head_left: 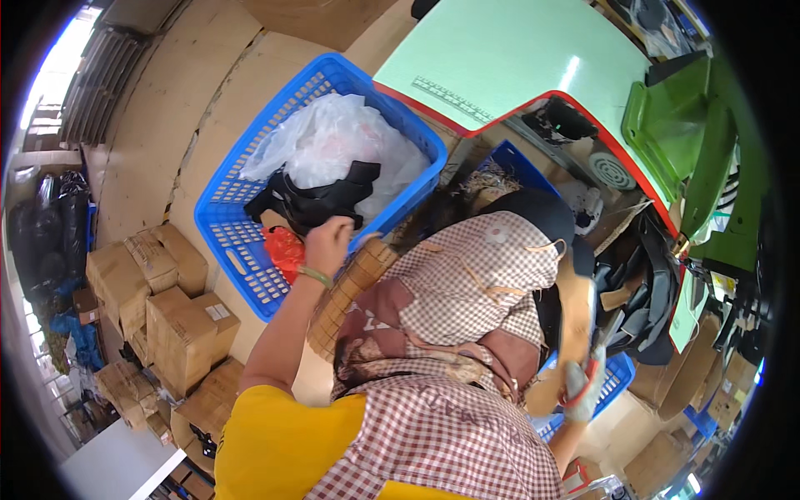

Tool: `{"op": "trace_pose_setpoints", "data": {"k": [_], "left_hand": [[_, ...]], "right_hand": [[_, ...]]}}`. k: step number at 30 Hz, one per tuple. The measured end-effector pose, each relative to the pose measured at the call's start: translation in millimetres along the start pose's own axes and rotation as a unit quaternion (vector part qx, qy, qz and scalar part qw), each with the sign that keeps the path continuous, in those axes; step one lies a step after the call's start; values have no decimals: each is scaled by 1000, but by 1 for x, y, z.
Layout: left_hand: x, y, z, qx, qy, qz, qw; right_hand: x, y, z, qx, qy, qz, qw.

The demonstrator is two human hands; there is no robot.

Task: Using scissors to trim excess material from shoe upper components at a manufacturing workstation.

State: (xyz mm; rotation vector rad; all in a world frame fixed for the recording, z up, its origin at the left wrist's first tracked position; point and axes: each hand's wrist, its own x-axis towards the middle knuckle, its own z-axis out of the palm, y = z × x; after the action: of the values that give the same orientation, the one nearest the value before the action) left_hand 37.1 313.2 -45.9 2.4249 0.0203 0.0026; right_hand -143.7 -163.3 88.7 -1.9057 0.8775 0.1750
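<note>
My left hand [329,242], bare with a band at the wrist, reaches over the near side of a large blue plastic basket [218,179]. Its fingers are closed at the lower edge of a black fabric piece [329,196] and appear to pinch it. Beside the hand lies a crumpled red plastic bag [285,250]; clear plastic bags [333,137] fill the basket's far part. Low on the right, my right hand [582,387] wears a grey glove with red on it. Its fingers are curled beside a long tan strip [573,321]; what they hold is unclear.
A pale green worktable [517,58] with a red edge stands ahead, and a green machine [708,158] at the right. Dark cut pieces [637,292] hang below the tabletop. Cardboard boxes [183,333] are stacked left. A checked apron [475,283] covers my lap, beside a woven bamboo-like piece [354,292].
</note>
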Motion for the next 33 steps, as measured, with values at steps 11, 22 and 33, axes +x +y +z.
{"op": "trace_pose_setpoints", "data": {"k": [11,22,33], "left_hand": [[17,-172,33,295,-38,-165,940],[48,-181,11,429,-115,26,895],[45,185,11,-17,15,567,824]], "right_hand": [[-128,206,-183,125,183,208,953],[-64,134,-107,251,239,169,923],[26,-47,22,-37,-122,-245,961]]}}
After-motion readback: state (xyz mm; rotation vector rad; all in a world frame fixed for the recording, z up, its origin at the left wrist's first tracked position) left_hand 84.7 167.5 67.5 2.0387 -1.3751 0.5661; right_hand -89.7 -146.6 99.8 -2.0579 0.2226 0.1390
